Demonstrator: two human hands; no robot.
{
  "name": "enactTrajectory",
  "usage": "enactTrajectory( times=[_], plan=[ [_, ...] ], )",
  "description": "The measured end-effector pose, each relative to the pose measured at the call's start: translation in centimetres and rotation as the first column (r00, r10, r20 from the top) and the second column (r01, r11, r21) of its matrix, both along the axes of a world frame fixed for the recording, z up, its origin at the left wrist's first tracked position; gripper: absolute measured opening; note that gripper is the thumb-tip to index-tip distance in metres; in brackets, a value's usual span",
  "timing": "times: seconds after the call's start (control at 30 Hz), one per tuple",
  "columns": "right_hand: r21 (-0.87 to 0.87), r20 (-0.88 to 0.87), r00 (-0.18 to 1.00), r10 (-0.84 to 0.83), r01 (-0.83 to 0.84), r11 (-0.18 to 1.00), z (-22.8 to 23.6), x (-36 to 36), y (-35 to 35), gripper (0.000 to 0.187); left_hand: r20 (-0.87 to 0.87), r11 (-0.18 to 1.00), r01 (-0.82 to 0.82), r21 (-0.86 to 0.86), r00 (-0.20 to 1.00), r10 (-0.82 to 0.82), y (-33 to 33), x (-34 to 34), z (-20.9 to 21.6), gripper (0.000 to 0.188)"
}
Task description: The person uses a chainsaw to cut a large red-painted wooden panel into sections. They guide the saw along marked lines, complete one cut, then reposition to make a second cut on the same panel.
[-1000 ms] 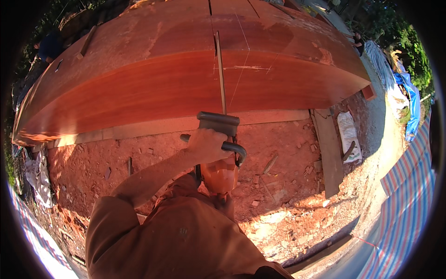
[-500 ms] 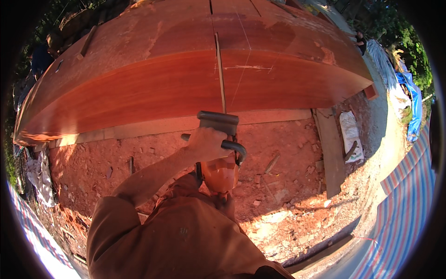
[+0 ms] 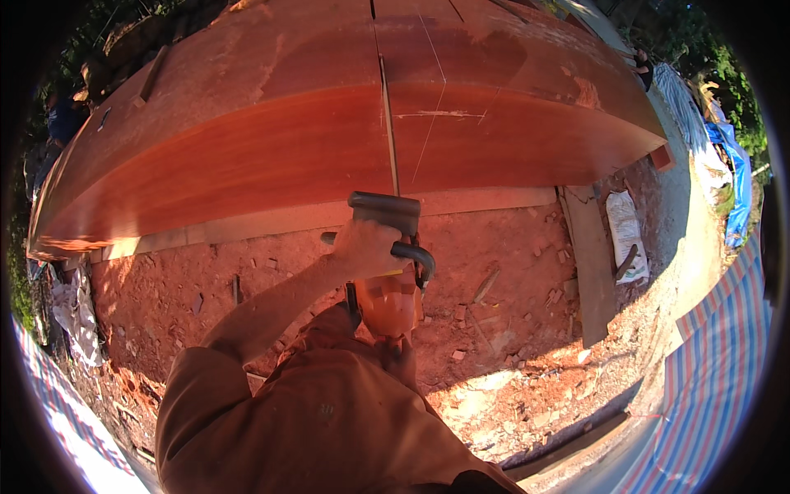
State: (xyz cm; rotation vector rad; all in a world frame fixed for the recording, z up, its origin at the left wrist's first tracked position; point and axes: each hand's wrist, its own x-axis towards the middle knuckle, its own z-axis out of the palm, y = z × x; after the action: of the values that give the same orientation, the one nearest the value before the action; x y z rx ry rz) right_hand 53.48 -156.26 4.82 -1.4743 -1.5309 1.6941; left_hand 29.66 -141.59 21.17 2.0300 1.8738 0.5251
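Observation:
A chainsaw [image 3: 387, 306] with an orange body points away from me, its long narrow bar [image 3: 389, 123] set against a huge red-brown timber slab [image 3: 271, 156]. Where the bar meets the slab, a dark cut line runs on across the top. My left hand [image 3: 368, 249] is closed around the black front handle, just behind the dark hand guard [image 3: 385, 211]. Low against my body, my right hand [image 3: 403, 362] is closed at the rear of the saw; my shirt and the saw body hide much of it. Pale marked lines and a scratched line show on the slab right of the bar.
Reddish ground strewn with wood chips [image 3: 458, 356] lies between me and the slab. At right are a plank [image 3: 588, 272], a white sack [image 3: 627, 235], striped sheeting [image 3: 716, 370] and a blue tarp [image 3: 741, 189]. A person [image 3: 643, 69] is at the far right.
The view has shifted slightly, so the slab and ground sit a little differently in the picture. Both hands keep their places on the chainsaw, and its bar stays at the cut.

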Motion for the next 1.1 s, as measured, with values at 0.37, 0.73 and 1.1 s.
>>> enactTrajectory(
  times=[0.37, 0.73, 1.1],
  plan=[
    [0.068, 0.112, 0.993, 0.035, -0.043, 0.997, -1.4, -1.2, 1.5, 0.053, -0.143, 0.998, 0.004, -0.061, 0.990, -0.013, 2.0, -1.1, -0.5, 0.046],
    [-0.027, 0.000, 0.999, -0.034, 0.034, 0.999, -2.2, -3.0, 3.4, 0.045, -0.125, 0.999, -0.025, -0.043, 0.992, 0.019, 4.0, -2.5, -2.8, 0.044],
    [0.188, 0.018, 1.000, -0.020, 0.016, 0.982, -3.0, -3.6, 4.4, 0.047, -0.167, 0.996, -0.050, -0.074, 0.985, 0.037, 5.0, -3.0, -2.7, 0.038]
  ],
)
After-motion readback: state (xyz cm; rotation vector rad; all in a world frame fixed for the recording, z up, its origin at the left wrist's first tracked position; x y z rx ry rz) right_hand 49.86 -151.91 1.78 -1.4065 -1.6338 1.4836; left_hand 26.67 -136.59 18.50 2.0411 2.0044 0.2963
